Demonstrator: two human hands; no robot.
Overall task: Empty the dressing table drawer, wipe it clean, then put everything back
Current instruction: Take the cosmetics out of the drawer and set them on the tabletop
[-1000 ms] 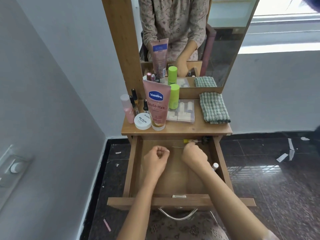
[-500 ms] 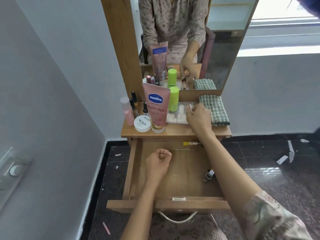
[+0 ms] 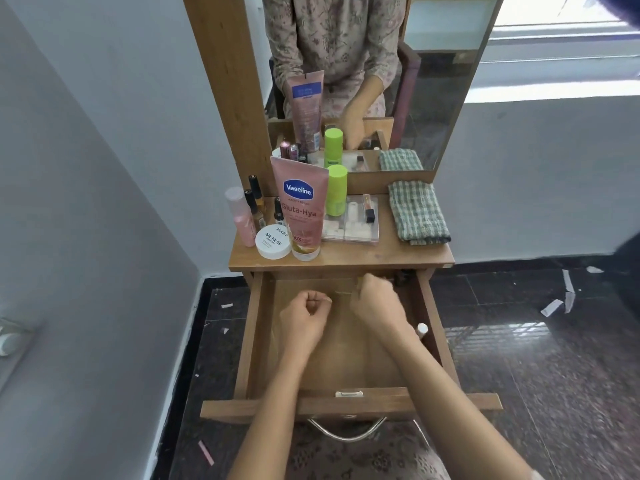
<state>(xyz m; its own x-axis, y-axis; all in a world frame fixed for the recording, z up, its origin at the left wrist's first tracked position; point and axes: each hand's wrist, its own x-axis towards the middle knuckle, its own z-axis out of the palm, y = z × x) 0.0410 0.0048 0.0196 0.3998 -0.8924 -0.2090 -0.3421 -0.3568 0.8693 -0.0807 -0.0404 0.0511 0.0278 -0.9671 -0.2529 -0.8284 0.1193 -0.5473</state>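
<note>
The wooden drawer (image 3: 254,341) is pulled out under the dressing table. My left hand (image 3: 306,315) hovers over its floor as a closed fist, with nothing visible in it. My right hand (image 3: 377,301) reaches to the drawer's back edge, covering a thin yellow-tipped stick (image 3: 360,280). Its fingers point down and are hidden, so I cannot see a grip. A small white-capped bottle (image 3: 421,330) lies by the drawer's right wall beside my right wrist. A dark small item (image 3: 401,278) sits in the back right corner.
On the tabletop (image 3: 346,259) stand a pink Vaseline tube (image 3: 299,209), a green bottle (image 3: 336,190), a white nail-polish jar (image 3: 273,241), a pink spray bottle (image 3: 239,216), and a clear box (image 3: 349,232) with a lip gloss (image 3: 369,210) on it. A folded checked cloth (image 3: 417,213) lies right.
My right hand left a lip gloss on the clear box on the tabletop and came back down to the drawer's back edge. The left fist stayed in place.
</note>
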